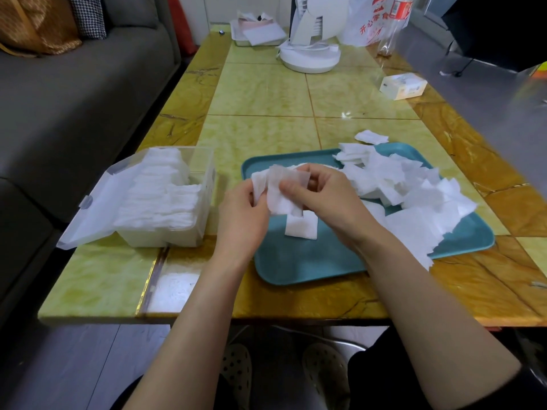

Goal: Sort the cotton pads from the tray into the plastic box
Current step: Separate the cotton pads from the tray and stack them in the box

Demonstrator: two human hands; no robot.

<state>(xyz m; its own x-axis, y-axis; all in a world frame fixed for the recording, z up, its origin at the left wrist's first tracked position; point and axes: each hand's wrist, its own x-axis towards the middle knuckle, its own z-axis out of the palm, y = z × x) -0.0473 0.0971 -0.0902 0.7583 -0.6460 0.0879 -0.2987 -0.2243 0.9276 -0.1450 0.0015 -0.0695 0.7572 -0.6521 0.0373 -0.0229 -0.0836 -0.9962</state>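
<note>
At frame centre, above the teal plastic tray [310, 261], left hand [241, 214] and right hand [322, 199] both pinch thin white square cotton pads [281, 193] with curled fingers; clear plastic box [165, 232] at left.

The one view comes from a wide-angle camera on the person's head, looking forward and steeply down. Both forearms rise from the bottom edge to the left hand [241, 216] and right hand [327, 199], which meet close to the lens near mid-frame, gripping cotton pads [281, 199]. The tray [310, 261] lies under and right of the hands, the plastic box [165, 236] left of the left hand. Beyond the hands the table [266, 93] recedes to a white fan [310, 54]; below the forearms, slippers [236, 371] show.
</note>
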